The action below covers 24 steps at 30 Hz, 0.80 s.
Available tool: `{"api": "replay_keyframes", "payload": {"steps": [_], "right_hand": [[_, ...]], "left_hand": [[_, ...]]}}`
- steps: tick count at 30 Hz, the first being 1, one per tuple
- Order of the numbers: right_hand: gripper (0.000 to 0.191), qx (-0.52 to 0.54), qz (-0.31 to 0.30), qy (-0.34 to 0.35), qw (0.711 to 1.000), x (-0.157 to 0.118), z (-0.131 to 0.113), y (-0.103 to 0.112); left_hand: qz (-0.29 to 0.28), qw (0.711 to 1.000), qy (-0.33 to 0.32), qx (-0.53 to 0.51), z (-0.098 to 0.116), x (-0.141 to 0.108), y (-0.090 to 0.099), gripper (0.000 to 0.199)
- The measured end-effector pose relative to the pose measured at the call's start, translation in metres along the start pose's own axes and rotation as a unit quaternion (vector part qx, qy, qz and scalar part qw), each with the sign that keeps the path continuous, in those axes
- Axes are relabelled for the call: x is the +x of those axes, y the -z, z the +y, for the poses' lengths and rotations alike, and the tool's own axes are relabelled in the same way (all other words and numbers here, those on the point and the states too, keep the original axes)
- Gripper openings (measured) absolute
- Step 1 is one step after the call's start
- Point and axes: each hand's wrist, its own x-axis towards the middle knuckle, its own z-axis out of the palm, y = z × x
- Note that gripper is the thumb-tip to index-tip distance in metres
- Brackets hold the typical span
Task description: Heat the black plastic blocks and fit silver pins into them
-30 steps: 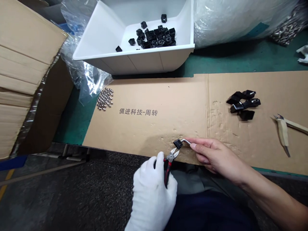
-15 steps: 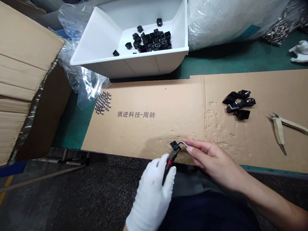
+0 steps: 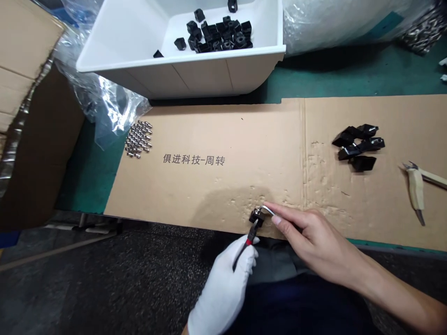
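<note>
My left hand (image 3: 226, 279), in a white glove, is wrapped round pliers (image 3: 249, 239) with a dark and red handle. The jaws of the pliers are at a small black block (image 3: 256, 216) near the front edge of the cardboard sheet (image 3: 195, 195). A bit of shiny metal shows on the block. Bare and closed, my right hand (image 3: 307, 232) pinches a bent metal hex key (image 3: 268, 210) between thumb and fingers. The key's short end meets the top of the block.
A white bin (image 3: 209, 77) of black blocks stands at the back. Small metal pins (image 3: 138, 138) lie at left, several black blocks (image 3: 361, 146) and cutters (image 3: 415, 190) at right. An open carton (image 3: 31, 139) and plastic bags (image 3: 111, 107) flank the left side.
The view has shifted slightly. The black block in the pliers has turned and sits lower, with metal now showing on it. Both hands keep their tools.
</note>
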Motion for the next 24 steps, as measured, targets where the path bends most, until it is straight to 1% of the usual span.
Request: {"api": "replay_keyframes", "payload": {"steps": [3, 6, 9, 14, 19, 24], "right_hand": [[0.045, -0.014, -0.016, -0.025, 0.999, 0.000, 0.000, -0.002], [0.044, -0.003, -0.016, -0.020, 1.000, 0.000, 0.001, -0.004], [0.044, -0.007, -0.010, -0.011, 1.000, -0.001, 0.001, -0.005], [0.044, -0.037, 0.004, -0.008, 0.999, -0.002, 0.002, -0.004], [0.043, -0.025, 0.036, 0.013, 0.999, -0.003, 0.001, -0.003], [0.044, -0.027, 0.044, 0.039, 0.998, -0.003, 0.002, -0.008]], "left_hand": [[-0.025, 0.999, 0.023, -0.009, 0.003, 0.001, 0.003, 0.040], [-0.041, 0.998, 0.032, -0.029, 0.005, 0.002, 0.004, 0.043], [-0.036, 0.999, 0.022, -0.030, 0.003, 0.003, 0.003, 0.043], [-0.012, 1.000, -0.001, -0.002, -0.002, 0.007, 0.001, 0.038], [-0.019, 1.000, -0.009, -0.010, -0.006, 0.011, 0.001, 0.038], [-0.038, 0.999, -0.019, -0.021, -0.007, 0.015, -0.001, 0.040]]}}
